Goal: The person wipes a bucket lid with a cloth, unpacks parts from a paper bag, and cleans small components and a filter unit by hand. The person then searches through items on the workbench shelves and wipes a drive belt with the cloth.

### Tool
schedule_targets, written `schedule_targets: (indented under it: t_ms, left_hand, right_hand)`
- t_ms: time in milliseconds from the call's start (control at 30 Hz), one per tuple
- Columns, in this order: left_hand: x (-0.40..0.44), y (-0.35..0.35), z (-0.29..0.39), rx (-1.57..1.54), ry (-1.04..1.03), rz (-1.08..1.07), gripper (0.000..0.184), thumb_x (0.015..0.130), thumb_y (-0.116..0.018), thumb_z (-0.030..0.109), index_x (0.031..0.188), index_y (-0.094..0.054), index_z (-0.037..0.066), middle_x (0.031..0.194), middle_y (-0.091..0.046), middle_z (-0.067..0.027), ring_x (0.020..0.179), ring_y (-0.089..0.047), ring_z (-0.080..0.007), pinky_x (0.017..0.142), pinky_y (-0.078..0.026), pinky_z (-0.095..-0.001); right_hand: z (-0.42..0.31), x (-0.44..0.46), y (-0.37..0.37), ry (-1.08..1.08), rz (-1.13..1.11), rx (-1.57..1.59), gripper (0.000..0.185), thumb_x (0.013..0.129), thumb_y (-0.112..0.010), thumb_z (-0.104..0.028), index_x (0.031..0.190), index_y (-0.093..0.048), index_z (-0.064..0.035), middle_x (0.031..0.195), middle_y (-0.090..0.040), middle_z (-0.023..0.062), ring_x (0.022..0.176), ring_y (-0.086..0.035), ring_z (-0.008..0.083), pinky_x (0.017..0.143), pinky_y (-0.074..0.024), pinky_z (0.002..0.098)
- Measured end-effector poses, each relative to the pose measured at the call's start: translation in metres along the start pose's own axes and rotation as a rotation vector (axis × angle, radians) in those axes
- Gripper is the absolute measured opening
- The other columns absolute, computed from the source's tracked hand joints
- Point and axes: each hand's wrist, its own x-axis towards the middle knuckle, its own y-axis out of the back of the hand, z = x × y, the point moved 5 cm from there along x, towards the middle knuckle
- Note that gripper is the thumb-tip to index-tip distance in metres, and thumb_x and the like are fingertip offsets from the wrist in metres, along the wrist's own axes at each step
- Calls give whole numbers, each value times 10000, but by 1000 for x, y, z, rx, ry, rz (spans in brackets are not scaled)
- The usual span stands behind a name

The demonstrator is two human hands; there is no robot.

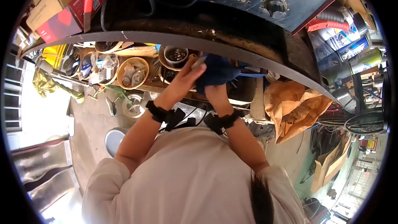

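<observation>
Blue cloth point(220, 74) handled just below the curved shelf edge point(166, 38)

The cloth lies bunched close under the shelf edge, and both hands are at it. The left hand point(187, 76) has its thumb and fingers closed on a small pale piece point(198, 63), beside the cloth. What this piece is, one cannot tell. The right hand point(216, 95) goes up into the cloth, its fingers hidden, so one cannot say whether they grip or only press.

To do this handling well, it seems best that the left hand holds the piece firmly, while the right hand gathers the cloth into a compact bundle. Small, controlled movements would probably suit, because the space under the shelf edge looks narrow. A blue strip point(253, 75), which also runs below the edge, may catch if the cloth swings; whether it belongs to the cloth is not clear.

Below the shelf edge, to the left of the cloth, a pale bowl point(175, 64) of small parts stands near the left hand, and it could be knocked. Farther left under the edge is a yellow container point(120, 79) with loose items. Below the edge on the right, a brown paper bag point(290, 99) gapes open. Above the edge sits a device marked 60A point(244, 0); the edge itself limits any lifting of the hands.
</observation>
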Motion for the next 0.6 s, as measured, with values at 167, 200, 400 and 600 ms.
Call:
schedule_targets:
  t_ms: [167,200,400,600]
  left_hand:
    - [-16,-2,-2,-183,434,98,369,989,-456,367,1062,-569,23,809,-524,48,684,-466,-33,577,-396,-195]
    - [-19,-2,0,-300,418,166,361,1001,-424,364,1011,-573,35,688,-410,81,593,-372,-10,506,-311,-179]
    - [-43,34,-27,770,-281,323,325,955,-518,263,1180,-545,29,937,-587,-34,839,-569,-121,715,-467,-233]
    - [-38,58,0,954,-197,201,445,977,-458,201,1367,-389,-3,1285,-543,-109,1178,-507,-236,961,-427,-305]
  right_hand:
    - [-21,21,-7,83,-17,-188,252,790,-516,18,1025,-607,15,966,-621,218,912,-573,415,794,-463,404]
    - [-19,24,-8,92,-3,-165,241,792,-514,17,1013,-611,17,950,-626,212,902,-585,397,790,-468,397]
    - [33,24,0,-247,127,311,218,826,-516,-1,1022,-612,-5,951,-644,123,871,-617,270,779,-489,354]
    - [5,24,-3,-205,-218,430,295,945,-511,-185,1194,-520,-28,1081,-595,72,977,-561,204,867,-457,343]
